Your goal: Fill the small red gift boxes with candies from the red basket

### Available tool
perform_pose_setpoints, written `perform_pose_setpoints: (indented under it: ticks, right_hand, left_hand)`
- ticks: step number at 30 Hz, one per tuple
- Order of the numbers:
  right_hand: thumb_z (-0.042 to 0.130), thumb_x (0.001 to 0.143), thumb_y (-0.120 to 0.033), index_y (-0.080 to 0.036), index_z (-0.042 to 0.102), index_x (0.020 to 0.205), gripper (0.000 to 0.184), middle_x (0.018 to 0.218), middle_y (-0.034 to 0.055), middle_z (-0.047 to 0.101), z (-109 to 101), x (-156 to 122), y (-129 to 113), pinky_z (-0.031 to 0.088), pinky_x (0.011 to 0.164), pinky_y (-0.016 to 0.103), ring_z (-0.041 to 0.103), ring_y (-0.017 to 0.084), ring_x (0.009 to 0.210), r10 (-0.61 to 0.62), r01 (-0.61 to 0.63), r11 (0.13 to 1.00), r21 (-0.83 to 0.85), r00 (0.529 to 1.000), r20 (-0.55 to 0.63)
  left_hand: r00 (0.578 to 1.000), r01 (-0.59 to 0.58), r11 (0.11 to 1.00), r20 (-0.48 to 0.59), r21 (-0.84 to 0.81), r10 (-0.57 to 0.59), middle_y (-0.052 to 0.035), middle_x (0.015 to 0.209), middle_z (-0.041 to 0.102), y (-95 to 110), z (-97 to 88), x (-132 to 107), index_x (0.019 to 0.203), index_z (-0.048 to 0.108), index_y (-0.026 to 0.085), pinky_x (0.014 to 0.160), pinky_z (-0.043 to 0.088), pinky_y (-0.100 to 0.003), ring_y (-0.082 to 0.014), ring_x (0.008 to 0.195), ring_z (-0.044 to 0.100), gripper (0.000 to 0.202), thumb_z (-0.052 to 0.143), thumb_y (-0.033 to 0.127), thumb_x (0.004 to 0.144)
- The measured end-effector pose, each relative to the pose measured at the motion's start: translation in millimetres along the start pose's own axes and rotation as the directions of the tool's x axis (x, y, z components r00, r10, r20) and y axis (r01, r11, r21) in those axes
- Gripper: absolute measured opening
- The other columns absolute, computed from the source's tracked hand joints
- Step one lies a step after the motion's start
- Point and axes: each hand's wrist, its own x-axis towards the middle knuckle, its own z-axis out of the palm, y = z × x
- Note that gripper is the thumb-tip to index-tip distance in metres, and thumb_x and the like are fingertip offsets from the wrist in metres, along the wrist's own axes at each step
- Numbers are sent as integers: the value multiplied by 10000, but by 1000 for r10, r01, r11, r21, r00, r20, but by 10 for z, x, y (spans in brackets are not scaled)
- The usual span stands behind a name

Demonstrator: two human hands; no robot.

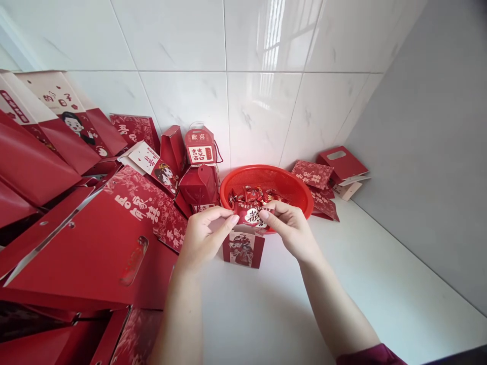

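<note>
Red candy packet (249, 216), lettered SWEET SUGAR, is pinched near its left end by the left hand (203, 233) and near its right by the right hand (292, 230), thumb against fingers in both grips. Position: above a small printed box (243, 252) on the white countertop (243, 314), seen against the near side of the red plastic basket (294, 190), which contains red-wrapped candies (253, 193). Double-happiness gift boxes (200, 152) stand left of the basket.
</note>
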Motion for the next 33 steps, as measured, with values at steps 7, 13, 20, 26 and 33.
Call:
perform_pose_setpoints:
  ticks: [7, 13, 20, 26, 33]
  right_hand:
    - [618, 901, -386, -164, 605, 780, 254, 722, 0, 612, 6, 49, 74, 505, 640, 253, 573, 108, 656, -7, 7, 1000, 13, 1000, 17]
    - [654, 871, -383, -180, 617, 797, 219, 701, -18, 565, -86, 64, 71, 479, 589, 225, 534, 96, 625, -75, 65, 987, -144, 995, -71]
    - [652, 874, -342, -193, 659, 871, 149, 836, 12, 653, -179, 23, 4, 470, 637, 235, 582, 118, 721, -214, 138, 896, -423, 967, -139]
    - [625, 895, -294, -205, 668, 914, 100, 902, 21, 680, -179, -38, -87, 503, 674, 250, 623, 135, 771, -301, 207, 829, -520, 948, -101]
    - [577, 921, -238, -206, 661, 969, 102, 946, 34, 679, -142, -80, -133, 501, 721, 270, 624, 147, 837, -397, 366, 717, -594, 914, 84]
  left_hand:
    - [999, -37, 998, 29, 41, 35, -35, 891, 688, -45, -18, 36, 871, 680, 182, 819, 477, -290, -179, 871, 630, 195, 592, 354, 896]
    - [994, -61, 980, 96, 190, 44, -47, 1123, 659, -167, -11, 110, 936, 704, 206, 981, 432, -329, -200, 1082, 589, 247, 522, 372, 930]
    - [920, 17, 915, 353, 404, -173, -3, 1033, 700, -349, -8, 129, 931, 740, 273, 885, 465, -321, -198, 968, 639, 248, 534, 407, 903]
    - [874, 130, 912, 390, 389, -291, -26, 1130, 672, -327, -56, 51, 1073, 681, 262, 841, 491, -310, -220, 978, 637, 427, 744, 475, 708]
    - [846, 168, 909, 417, 383, -332, -28, 1142, 640, -293, -74, 24, 1111, 632, 269, 773, 488, -284, -191, 900, 633, 462, 745, 446, 700]
